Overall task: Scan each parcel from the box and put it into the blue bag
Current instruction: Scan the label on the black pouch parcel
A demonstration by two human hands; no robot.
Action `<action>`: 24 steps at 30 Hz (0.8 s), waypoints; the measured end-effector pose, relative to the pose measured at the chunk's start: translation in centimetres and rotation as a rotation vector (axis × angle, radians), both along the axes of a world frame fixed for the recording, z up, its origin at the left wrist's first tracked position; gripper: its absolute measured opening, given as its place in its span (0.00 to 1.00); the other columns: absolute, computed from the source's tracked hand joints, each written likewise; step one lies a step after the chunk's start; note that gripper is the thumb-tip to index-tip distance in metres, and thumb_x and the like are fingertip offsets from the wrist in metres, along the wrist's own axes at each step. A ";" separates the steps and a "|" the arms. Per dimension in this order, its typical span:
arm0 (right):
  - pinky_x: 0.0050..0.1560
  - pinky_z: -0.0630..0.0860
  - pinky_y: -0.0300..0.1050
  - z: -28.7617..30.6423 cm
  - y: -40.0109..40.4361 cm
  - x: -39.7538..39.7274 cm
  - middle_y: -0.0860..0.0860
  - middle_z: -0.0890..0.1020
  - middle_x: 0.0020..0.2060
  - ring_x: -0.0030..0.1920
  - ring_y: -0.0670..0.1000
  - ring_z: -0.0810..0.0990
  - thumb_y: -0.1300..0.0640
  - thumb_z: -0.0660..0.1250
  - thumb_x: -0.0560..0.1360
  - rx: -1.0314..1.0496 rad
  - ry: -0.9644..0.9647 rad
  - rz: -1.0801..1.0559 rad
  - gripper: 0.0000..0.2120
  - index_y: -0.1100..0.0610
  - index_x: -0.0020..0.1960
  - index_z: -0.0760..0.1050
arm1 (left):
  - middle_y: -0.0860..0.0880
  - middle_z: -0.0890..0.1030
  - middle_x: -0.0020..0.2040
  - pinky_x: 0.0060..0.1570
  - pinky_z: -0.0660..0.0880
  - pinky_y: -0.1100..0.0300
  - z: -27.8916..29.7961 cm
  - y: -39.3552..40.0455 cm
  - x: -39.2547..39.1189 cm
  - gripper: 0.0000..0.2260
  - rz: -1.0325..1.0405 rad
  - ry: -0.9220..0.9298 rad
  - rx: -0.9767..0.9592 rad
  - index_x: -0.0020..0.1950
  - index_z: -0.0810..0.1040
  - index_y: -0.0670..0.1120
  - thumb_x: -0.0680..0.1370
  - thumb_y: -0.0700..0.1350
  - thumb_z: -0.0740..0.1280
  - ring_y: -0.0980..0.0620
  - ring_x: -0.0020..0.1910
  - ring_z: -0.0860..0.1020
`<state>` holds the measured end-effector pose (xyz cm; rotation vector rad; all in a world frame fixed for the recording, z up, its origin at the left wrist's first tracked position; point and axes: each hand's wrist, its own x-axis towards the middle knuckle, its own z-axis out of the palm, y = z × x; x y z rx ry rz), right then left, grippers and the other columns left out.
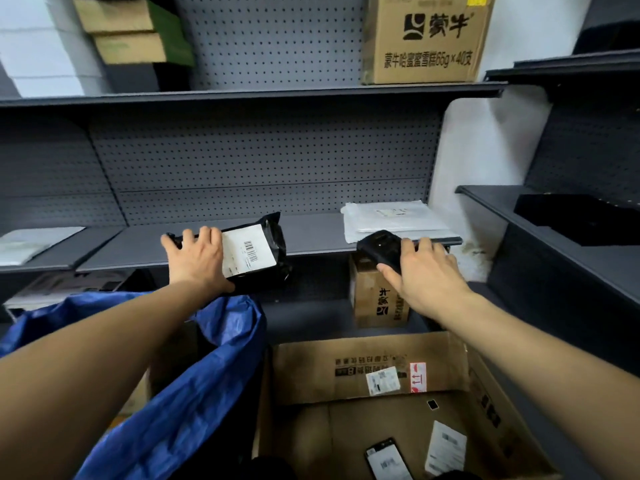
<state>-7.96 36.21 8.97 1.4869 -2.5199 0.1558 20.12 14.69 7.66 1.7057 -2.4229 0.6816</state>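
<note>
My left hand (195, 256) grips a black plastic parcel (263, 251) with a white barcode label, held up in front of the grey shelf above the blue bag (194, 386). My right hand (426, 278) holds a black handheld scanner (379, 249), out to the right of the parcel at about the same height. The open cardboard box (374, 372) stands below at the right. In its bottom lie a black parcel with a label (386, 460) and a white one (446, 446).
A grey shelf (311, 237) runs across at hand height, with a white flat parcel (394, 220) on its right end and a pale one (31, 244) at the left. A small brown carton (374, 299) stands under it. Another dark shelf (554, 237) juts in at the right.
</note>
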 end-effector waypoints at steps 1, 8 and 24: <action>0.61 0.71 0.59 0.3 -0.8 0.9 0.61 0.72 0.61 0.63 0.63 0.72 0.35 0.51 0.81 -0.002 -0.008 0.019 0.30 0.60 0.68 0.66 | 0.49 0.71 0.59 0.64 0.63 0.36 0.2 -0.1 1.3 0.49 0.017 -0.001 -0.002 0.65 0.64 0.45 0.55 0.74 0.72 0.43 0.61 0.69; 0.59 0.72 0.59 1.1 -5.6 6.8 0.60 0.72 0.60 0.62 0.62 0.72 0.35 0.52 0.81 -0.014 -0.004 0.130 0.30 0.60 0.66 0.67 | 0.48 0.70 0.62 0.65 0.63 0.38 0.7 -0.8 10.1 0.49 0.099 0.023 0.016 0.69 0.62 0.45 0.57 0.71 0.73 0.43 0.64 0.68; 0.59 0.72 0.60 -0.2 -13.4 19.1 0.63 0.73 0.60 0.62 0.66 0.72 0.35 0.54 0.80 -0.026 -0.039 0.361 0.31 0.62 0.67 0.68 | 0.46 0.72 0.58 0.61 0.67 0.48 -4.4 -0.3 26.7 0.46 0.120 -0.093 0.103 0.64 0.65 0.44 0.55 0.69 0.73 0.43 0.57 0.71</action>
